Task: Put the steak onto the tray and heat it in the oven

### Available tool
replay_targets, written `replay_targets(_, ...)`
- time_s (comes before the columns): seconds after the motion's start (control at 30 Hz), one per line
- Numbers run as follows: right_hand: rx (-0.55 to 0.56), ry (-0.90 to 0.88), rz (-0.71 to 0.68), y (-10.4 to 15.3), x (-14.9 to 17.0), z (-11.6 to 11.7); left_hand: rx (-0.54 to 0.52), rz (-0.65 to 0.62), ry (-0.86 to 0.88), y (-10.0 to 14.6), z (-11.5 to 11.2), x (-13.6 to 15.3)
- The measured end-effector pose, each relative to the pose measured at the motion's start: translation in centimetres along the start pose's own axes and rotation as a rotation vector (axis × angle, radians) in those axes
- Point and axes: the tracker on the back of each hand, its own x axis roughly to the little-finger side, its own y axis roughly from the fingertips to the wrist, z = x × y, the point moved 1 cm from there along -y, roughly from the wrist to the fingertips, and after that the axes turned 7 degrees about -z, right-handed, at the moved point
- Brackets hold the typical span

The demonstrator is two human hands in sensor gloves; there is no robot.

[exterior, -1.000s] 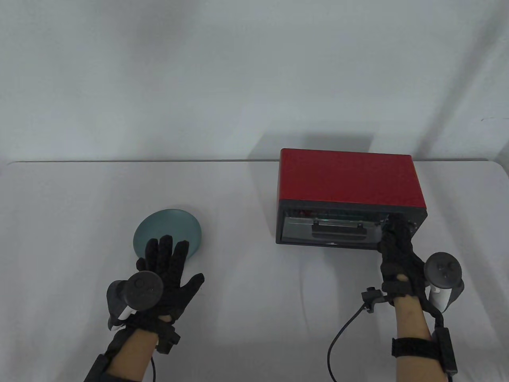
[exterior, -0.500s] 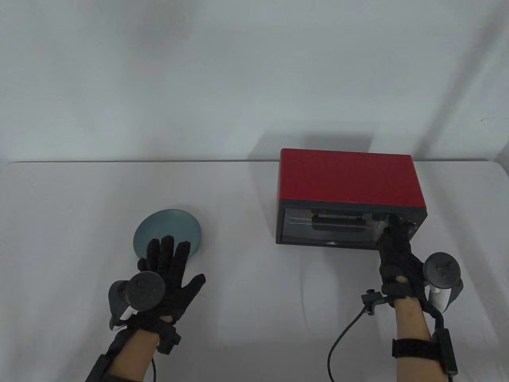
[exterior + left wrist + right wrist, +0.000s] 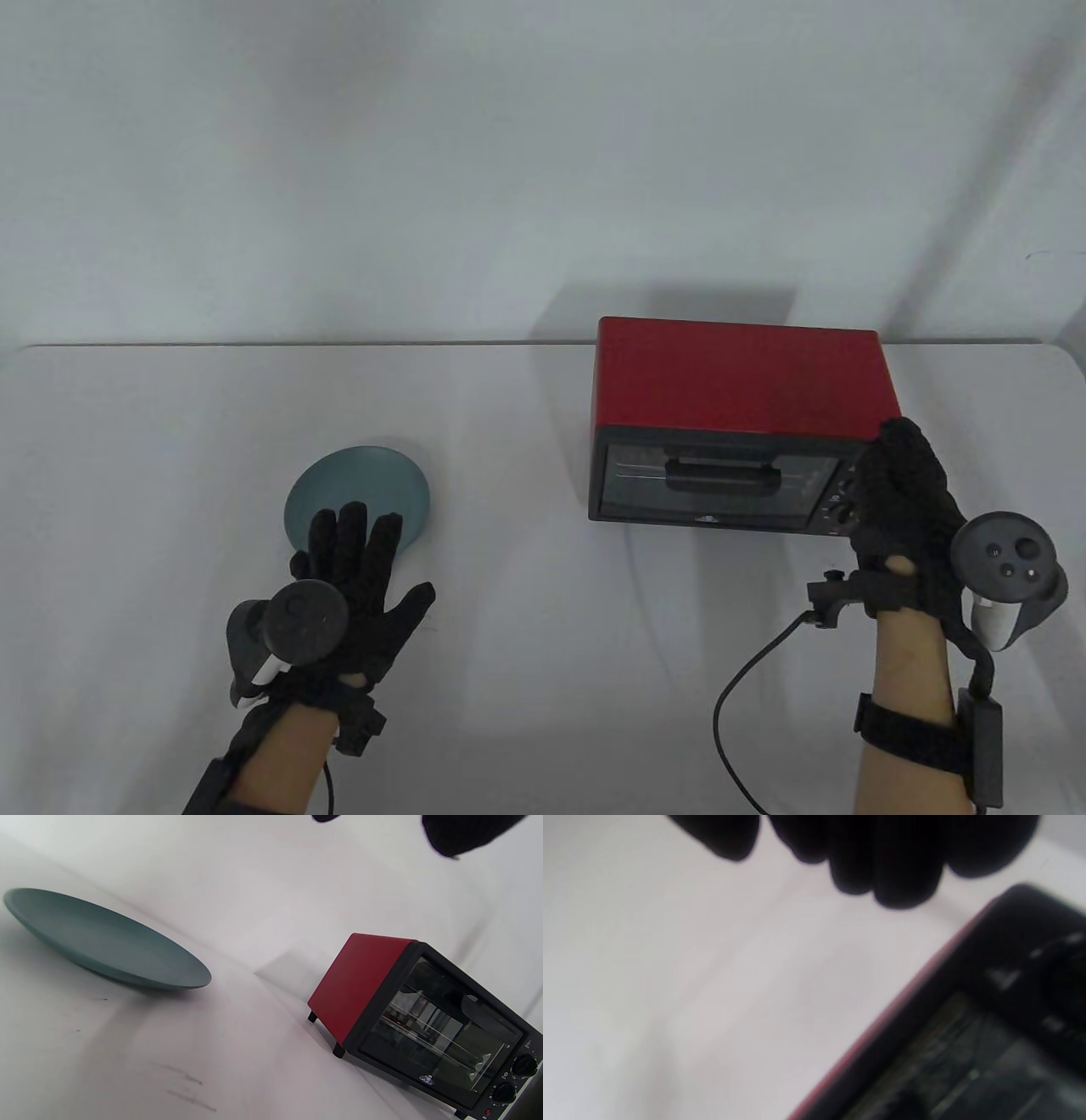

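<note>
The red oven [image 3: 747, 382] stands at the right of the table with its glass door [image 3: 713, 488] closed; a wire rack shows behind the glass in the left wrist view, where the oven [image 3: 365, 980] sits tilted. No steak or tray can be made out. My right hand [image 3: 904, 484] hovers at the oven's front right corner, above the knobs [image 3: 840, 511], fingers together and holding nothing. In the blurred right wrist view its fingers [image 3: 891, 866] hang above the oven's black front [image 3: 1018, 925]. My left hand [image 3: 352, 548] lies flat, fingers spread over the near rim of the plate [image 3: 356, 480].
The blue-green plate [image 3: 106, 942] is empty. The white table [image 3: 526, 594] ends at a far edge along the wall [image 3: 297, 344]. A black cable [image 3: 747, 696] trails from my right wrist.
The oven door, partly open a second ago, swung shut under my right hand. That hand then lifted off the door and moved right to the oven's corner. My left hand stayed put.
</note>
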Motion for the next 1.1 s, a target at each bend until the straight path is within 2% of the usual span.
replay_targets(0.1, 0.026, 0.114, 0.109, 1.1, 3.2, 1.0, -0.003, -0.002, 0.003, 0.1, 0.0, 0.1)
replay_targets(0.17, -0.042, 0.166, 0.206, 2.1, 5.2, 1.7, 0.004, -0.002, 0.003, 0.1, -0.1, 0.1)
replay_targets(0.27, -0.074, 0.196, 0.304, 3.0, 7.4, 2.7, 0.017, -0.007, 0.000, 0.0, -0.3, 0.2)
replay_targets(0.53, -0.083, 0.283, 0.370, 2.3, 8.3, 4.7, 0.031, -0.003, -0.008, -0.1, -0.6, 0.3)
replay_targets(0.87, -0.009, 0.151, 0.444, 2.3, 9.6, 4.7, 0.046, 0.002, -0.012, -0.2, -0.9, 0.3)
replay_targets(1.1, 0.067, -0.156, 0.593, 3.3, 11.3, 5.0, 0.056, 0.009, -0.015, -0.2, -0.9, 0.2)
